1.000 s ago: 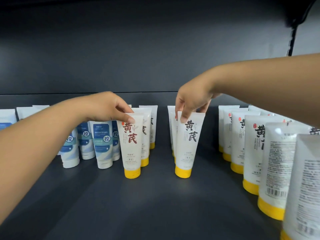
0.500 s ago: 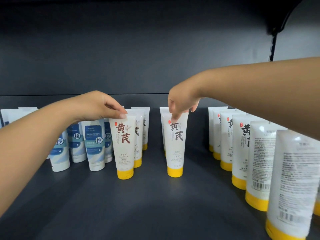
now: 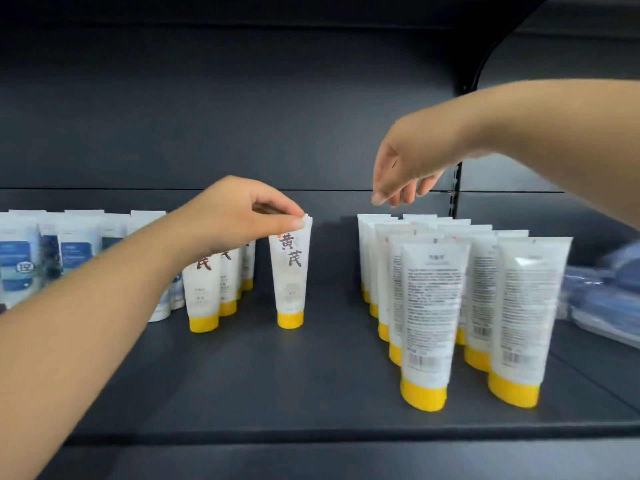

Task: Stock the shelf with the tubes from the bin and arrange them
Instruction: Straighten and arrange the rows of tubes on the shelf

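1. Left hand: thumb and forefinger pinch the crimped top edge of a single yellow-capped tube, which stands cap-down on the dark shelf. Gripping the crimp probably lets the tube be turned or slid without tipping.
2. That tube stands alone, label forward, just right of a short row of like tubes, well apart from the right-hand block.
3. Right hand: fingers hanging loosely, holding nothing, above the rear of the right-hand block of tubes (these show their printed backs, so turning them appears to remain).
4. Blue-labelled tubes fill the far left; blurred blue packets lie at far right.
5. The bin is not in view.
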Tool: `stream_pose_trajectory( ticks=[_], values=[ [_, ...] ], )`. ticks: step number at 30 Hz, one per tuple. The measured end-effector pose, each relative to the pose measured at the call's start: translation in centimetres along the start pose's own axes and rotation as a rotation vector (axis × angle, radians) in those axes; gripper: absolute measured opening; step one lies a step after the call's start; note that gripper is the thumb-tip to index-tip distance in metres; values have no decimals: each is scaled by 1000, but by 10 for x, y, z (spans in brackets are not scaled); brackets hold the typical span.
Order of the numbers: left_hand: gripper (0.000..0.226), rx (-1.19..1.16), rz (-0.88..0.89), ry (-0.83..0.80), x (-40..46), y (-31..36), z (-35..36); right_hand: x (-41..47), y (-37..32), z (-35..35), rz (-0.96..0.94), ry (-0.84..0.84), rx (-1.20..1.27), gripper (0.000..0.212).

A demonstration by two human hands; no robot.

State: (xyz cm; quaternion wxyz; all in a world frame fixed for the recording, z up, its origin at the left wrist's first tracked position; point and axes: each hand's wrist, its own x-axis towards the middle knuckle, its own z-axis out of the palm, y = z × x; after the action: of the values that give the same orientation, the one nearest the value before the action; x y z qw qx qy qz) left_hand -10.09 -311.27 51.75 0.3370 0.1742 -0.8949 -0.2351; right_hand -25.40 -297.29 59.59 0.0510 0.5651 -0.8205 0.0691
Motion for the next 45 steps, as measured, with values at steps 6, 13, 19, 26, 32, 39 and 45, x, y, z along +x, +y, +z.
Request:
stream_pose_trajectory(
  ticks=[6,13,19,26,32,39,45],
  values=[
    [5,-93,49,-3,-20,54,49,-59,41,-15,19,124,57,16],
    [35,177,41,141,-25,100,92,-111,96,9,62,286,162,18],
    [44,383,-11,184,-28,121,117,-121,99,44,69,264,106,27],
    [42,352,-42,219,-27,117,120,-121,96,55,70,327,-18,34],
    [40,299,3,246,-29,112,117,-115,84,75,191,472,-83,51],
    [20,144,28,290,-29,102,115,-109,80,91,226,625,-167,48],
    [23,-107,-6,254,-36,95,109,-108,77,93,246,603,-119,59]
  ],
)
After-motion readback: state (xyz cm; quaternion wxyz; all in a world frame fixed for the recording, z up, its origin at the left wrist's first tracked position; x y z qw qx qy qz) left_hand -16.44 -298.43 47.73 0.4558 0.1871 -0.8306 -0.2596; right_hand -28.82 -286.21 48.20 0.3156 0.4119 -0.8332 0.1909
